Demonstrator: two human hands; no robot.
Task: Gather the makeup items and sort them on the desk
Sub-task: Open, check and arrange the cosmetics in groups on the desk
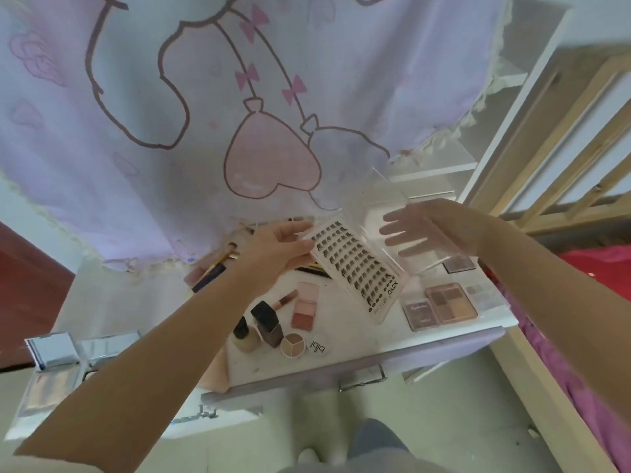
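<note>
Above the desk (426, 331), the lash tray (355, 268) is held clear of the surface, its long axis running from the upper left down toward the palette (452, 302). The left hand (276, 249) pinches the tray's upper-left end. The right hand (433, 230), fingers spread, is behind the clear lid (403, 230) on the tray's right; grip on it cannot be determined. The left hand is nearer the tray.

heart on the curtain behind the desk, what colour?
Pale pink heart with a dark outline; head view.
</note>
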